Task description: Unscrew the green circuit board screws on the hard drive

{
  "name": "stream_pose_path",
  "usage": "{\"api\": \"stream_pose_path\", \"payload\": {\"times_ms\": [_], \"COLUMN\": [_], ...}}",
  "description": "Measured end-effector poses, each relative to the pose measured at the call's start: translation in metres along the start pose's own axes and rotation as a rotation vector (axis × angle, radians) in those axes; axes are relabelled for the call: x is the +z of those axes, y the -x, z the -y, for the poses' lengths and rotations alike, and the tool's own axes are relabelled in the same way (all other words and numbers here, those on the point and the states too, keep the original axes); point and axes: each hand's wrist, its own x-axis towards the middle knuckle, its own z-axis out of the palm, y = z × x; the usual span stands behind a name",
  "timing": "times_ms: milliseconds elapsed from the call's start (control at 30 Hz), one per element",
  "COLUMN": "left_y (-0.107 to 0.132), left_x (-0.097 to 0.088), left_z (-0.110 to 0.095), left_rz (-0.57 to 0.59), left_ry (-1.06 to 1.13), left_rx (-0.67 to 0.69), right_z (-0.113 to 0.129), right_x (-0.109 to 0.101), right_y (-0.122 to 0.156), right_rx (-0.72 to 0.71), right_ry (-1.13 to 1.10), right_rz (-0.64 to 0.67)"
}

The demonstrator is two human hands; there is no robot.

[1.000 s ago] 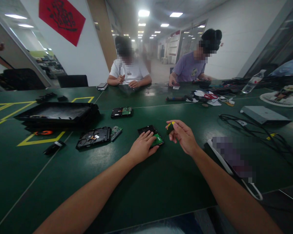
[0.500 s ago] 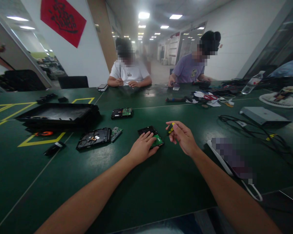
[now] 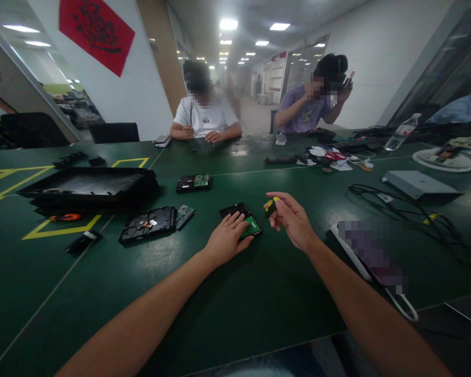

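Note:
My left hand (image 3: 228, 236) lies flat on a hard drive (image 3: 255, 226), its fingers stretched over the black casing and the edge of the green circuit board. Part of the drive is hidden beneath the palm. Just right of the drive, my right hand (image 3: 292, 220) is raised above the table and pinches a short yellow-and-black screwdriver (image 3: 271, 206) between thumb and fingers. Its tip cannot be made out. To the left lie an opened black hard drive (image 3: 148, 225) and a loose circuit board (image 3: 185, 216). Another hard drive (image 3: 194, 183) sits farther back.
Black trays (image 3: 86, 183) stand at left, near a small black part (image 3: 83, 241). A phone (image 3: 371, 256), cables (image 3: 396, 214) and a grey metal box (image 3: 422, 185) lie at right. A bottle (image 3: 402, 132) stands behind. Two people (image 3: 206, 118) sit across the green table (image 3: 235, 314).
My hands keep nearly the same pose; the screwdriver has tilted slightly in my right fingers. The view has shifted a little. The person at back right has raised both hands toward the head.

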Motion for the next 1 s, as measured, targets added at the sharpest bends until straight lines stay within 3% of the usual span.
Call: {"api": "stream_pose_path", "payload": {"times_ms": [367, 500, 833, 1000], "left_y": [-0.0002, -0.0004, 0.0005, 0.0006], "left_x": [-0.0026, -0.0014, -0.0005, -0.0029], "left_z": [-0.0015, -0.0008, -0.0003, -0.0019], "left_rz": [0.004, 0.008, -0.009, -0.004], "left_ry": [-0.018, -0.023, 0.003, -0.024], "left_rx": [0.007, 0.003, 0.003, 0.007], "right_z": [0.0016, -0.0009, -0.0014, -0.0025], "right_x": [0.0007, -0.0008, -0.0022, 0.0005], "right_y": [-0.0009, -0.0019, -0.0021, -0.0014], "right_rx": [-0.002, -0.015, -0.023, -0.082], "right_ry": [-0.055, -0.012, -0.002, 0.074], "right_rz": [0.018, -0.029, 0.026, -0.009]}}
